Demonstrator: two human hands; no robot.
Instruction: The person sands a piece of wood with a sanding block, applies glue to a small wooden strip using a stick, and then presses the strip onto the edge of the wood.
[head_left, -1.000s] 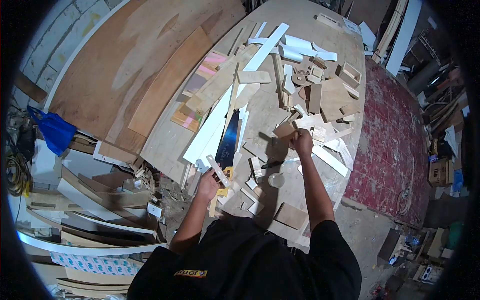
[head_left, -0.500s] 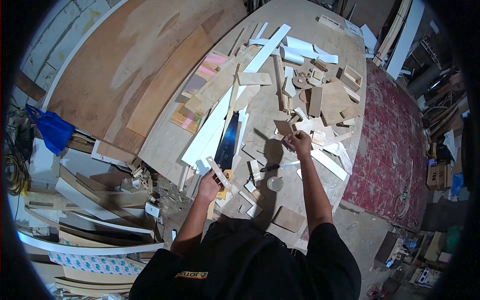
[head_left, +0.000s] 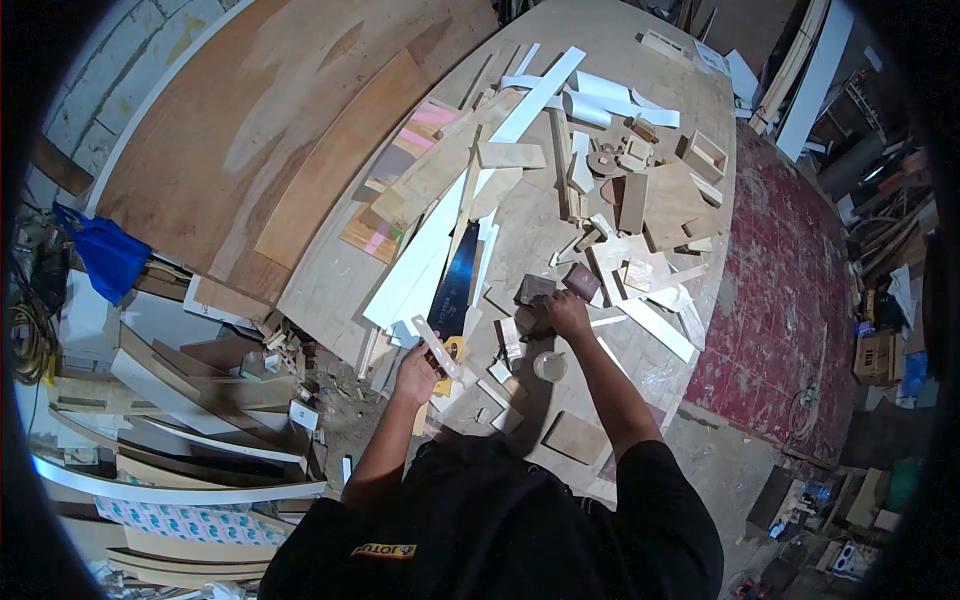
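My left hand (head_left: 415, 376) is closed around a small pale wooden piece (head_left: 437, 347), held just over the yellow handle of a handsaw (head_left: 455, 285) on the table. My right hand (head_left: 568, 316) is closed with its fingertips on a grey-brown piece (head_left: 537, 289) that looks like folded sandpaper. Right beside those fingers lies a reddish-brown piece (head_left: 582, 281), also like sandpaper. A small round tub (head_left: 549, 367) stands below my right hand. Between my hands lie wooden offcuts (head_left: 510, 340).
The wooden table (head_left: 600, 30) bears long white strips (head_left: 415, 265), rolled white sheet (head_left: 590, 108), a small open wooden box (head_left: 704, 157) and several cut blocks. A flat wooden block (head_left: 576, 438) lies near the front edge. Curved boards (head_left: 200, 430) are stacked at left.
My right hand has moved down and left with the grey-brown piece, uncovering the reddish-brown piece on the table. My left hand stays nearly still with its wooden piece.
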